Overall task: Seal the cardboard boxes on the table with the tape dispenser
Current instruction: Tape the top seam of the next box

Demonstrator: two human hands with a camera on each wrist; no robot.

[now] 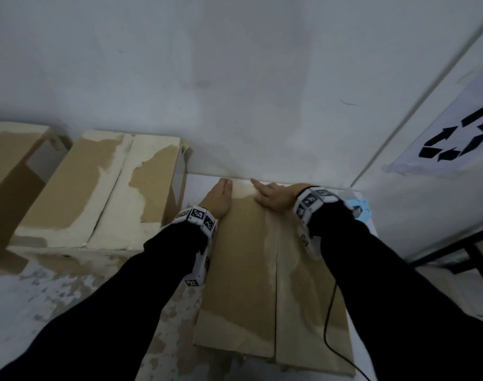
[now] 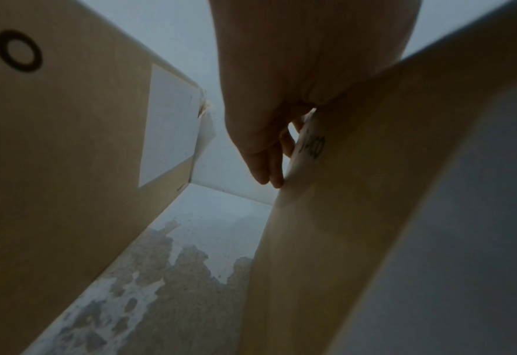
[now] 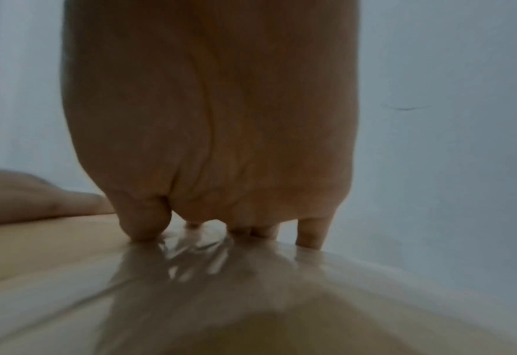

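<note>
A brown cardboard box (image 1: 240, 270) lies in front of me with its top flaps closed and a seam down the middle. Glossy clear tape (image 3: 196, 249) covers the far end of that seam. My right hand (image 1: 273, 198) presses its fingertips (image 3: 141, 230) down on the tape there. My left hand (image 1: 219, 199) rests on the box's far left corner, with its fingers (image 2: 266, 168) lying straight against the side wall (image 2: 342, 216). A light blue object (image 1: 359, 209), apparently the tape dispenser, sits on the table behind my right wrist, mostly hidden.
Two more cardboard boxes (image 1: 97, 188) (image 1: 12, 174) stand to the left, the nearer one (image 2: 69, 144) a narrow gap from my left hand. The white wall is right behind. A recycling sign (image 1: 454, 138) hangs at right. A black cable (image 1: 331, 325) runs over the box. The table (image 1: 42, 298) is worn.
</note>
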